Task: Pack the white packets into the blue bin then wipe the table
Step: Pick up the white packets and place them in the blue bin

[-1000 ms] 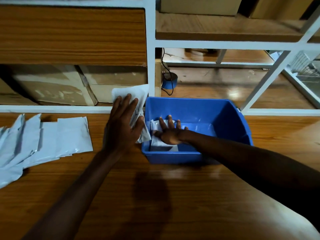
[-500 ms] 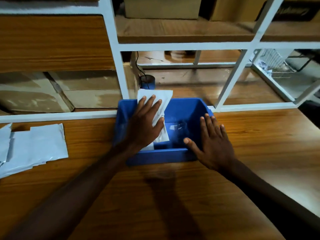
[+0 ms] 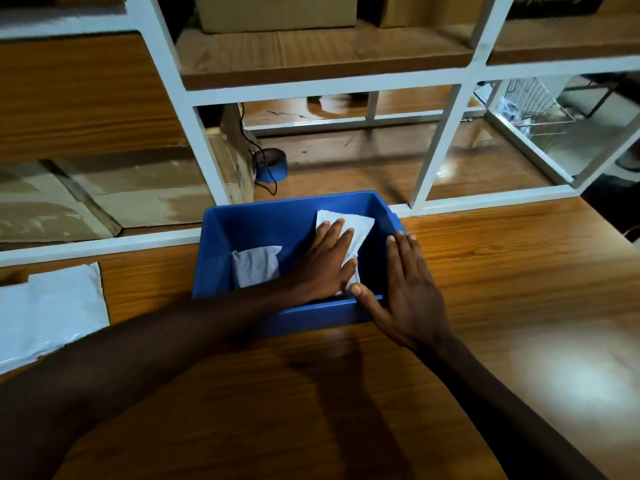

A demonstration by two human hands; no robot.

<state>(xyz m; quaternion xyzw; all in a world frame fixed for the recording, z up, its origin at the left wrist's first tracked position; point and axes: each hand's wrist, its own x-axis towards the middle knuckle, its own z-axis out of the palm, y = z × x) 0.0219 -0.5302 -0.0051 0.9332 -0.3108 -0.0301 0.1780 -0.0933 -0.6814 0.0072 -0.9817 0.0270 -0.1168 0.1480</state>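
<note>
The blue bin (image 3: 221, 237) stands on the wooden table against the white shelf frame. One white packet (image 3: 256, 266) lies in its left half. My left hand (image 3: 322, 265) reaches into the bin's right half and holds a second white packet (image 3: 360, 225) tilted against the right wall. My right hand (image 3: 408, 289) rests flat with fingers spread on the bin's right rim and front corner, its thumb touching the packet's lower edge. More white packets (image 3: 52, 306) lie in a pile on the table at the left edge.
A white metal shelf frame (image 3: 440, 143) runs along the table's back edge. Behind it sit a blue tape roll (image 3: 272, 166) with a black cable, cardboard boxes (image 3: 138, 192) and a wire basket (image 3: 536, 109). Bare wooden tabletop (image 3: 519, 289) extends to the right of the bin.
My left hand carried the packet from the bin's left side over into its right half. My right hand left the bin's inside and settled on its right rim. The view shifted rightward.
</note>
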